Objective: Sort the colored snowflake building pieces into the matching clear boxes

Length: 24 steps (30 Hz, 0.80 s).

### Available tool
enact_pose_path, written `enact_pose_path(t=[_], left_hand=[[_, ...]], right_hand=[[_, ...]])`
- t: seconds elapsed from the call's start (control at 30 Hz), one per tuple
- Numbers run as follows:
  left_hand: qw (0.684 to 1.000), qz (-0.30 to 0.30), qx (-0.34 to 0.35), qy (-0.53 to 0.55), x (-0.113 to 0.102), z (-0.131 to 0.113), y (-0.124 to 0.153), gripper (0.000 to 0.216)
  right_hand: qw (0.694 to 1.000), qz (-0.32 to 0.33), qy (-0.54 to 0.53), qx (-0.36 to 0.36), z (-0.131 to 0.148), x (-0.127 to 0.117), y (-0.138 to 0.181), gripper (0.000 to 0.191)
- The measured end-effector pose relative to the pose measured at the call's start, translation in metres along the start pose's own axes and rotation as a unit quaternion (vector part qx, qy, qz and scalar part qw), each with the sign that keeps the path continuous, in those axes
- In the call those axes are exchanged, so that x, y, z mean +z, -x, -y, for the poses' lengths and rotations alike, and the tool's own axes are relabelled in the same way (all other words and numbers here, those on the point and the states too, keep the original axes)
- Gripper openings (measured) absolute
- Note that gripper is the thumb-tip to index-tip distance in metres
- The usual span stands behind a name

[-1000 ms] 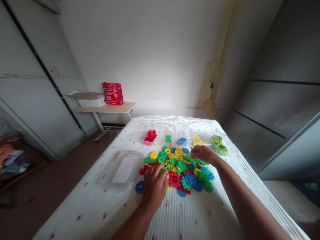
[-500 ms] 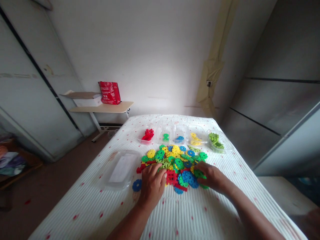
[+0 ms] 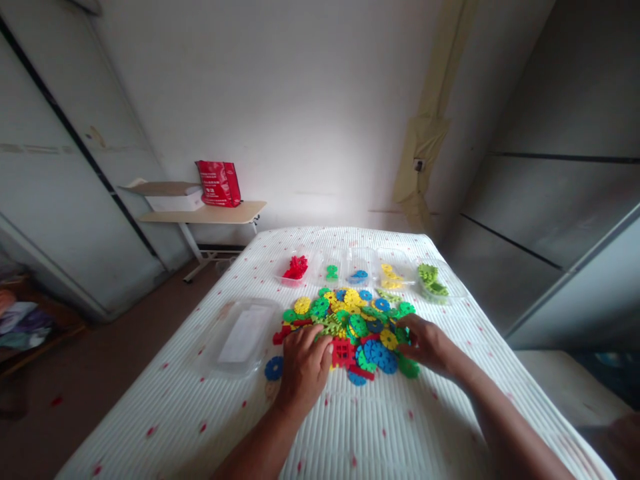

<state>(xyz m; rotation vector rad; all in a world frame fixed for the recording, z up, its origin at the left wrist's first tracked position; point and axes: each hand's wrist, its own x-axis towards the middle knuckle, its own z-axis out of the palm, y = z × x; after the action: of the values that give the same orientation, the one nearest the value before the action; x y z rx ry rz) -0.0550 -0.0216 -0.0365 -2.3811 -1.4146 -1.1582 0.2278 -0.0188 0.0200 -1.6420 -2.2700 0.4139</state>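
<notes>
A heap of notched plastic discs and interlocking pieces (image 3: 357,325) in green, yellow, blue and red lies on the bed. My left hand (image 3: 306,367) rests at its near left edge, fingers spread over red and light green pieces. A red square piece with a window grid (image 3: 343,353) is beside its thumb. My right hand (image 3: 429,343) is at the heap's right edge, fingers curved, thumb apart from them. Green pieces show between thumb and fingers; no firm grip is visible. Close by lie a yellow disc (image 3: 389,339) and a green disc (image 3: 409,367).
Behind the heap stand clear tubs of red (image 3: 296,268), green (image 3: 332,272), blue (image 3: 359,276), yellow (image 3: 390,276) and light green pieces (image 3: 433,280). A clear plastic lid (image 3: 245,337) lies left. Beyond, a small table (image 3: 240,212) bears a red bag (image 3: 219,183) and a box.
My right hand has shifted slightly up and right, uncovering the yellow disc and more of the green disc at the heap's edge. My left hand has stayed nearly in place.
</notes>
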Motion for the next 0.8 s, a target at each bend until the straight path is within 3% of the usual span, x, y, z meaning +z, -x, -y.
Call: enact_pose_path(t=[0.17,0.3,0.53,0.8], left_hand=[[1.0,0.0,0.004,0.005,0.0,0.0,0.0,0.021],[1.0,0.004,0.006,0.006,0.001,0.0,0.0,0.02],[1.0,0.006,0.007,0.004,0.002,0.0,0.0,0.019],[1.0,0.004,-0.002,0.001,-0.001,-0.002,-0.002,0.019]], right_hand=[[0.999,0.009,0.011,0.048,0.005,-0.017,0.018,0.017],[0.997,0.014,0.066,0.044,0.01,0.002,0.032,0.013],[0.981,-0.009,0.191,0.041,0.012,0.043,0.037,0.023],[0.97,-0.013,0.243,0.027,0.014,0.042,0.035,0.025]])
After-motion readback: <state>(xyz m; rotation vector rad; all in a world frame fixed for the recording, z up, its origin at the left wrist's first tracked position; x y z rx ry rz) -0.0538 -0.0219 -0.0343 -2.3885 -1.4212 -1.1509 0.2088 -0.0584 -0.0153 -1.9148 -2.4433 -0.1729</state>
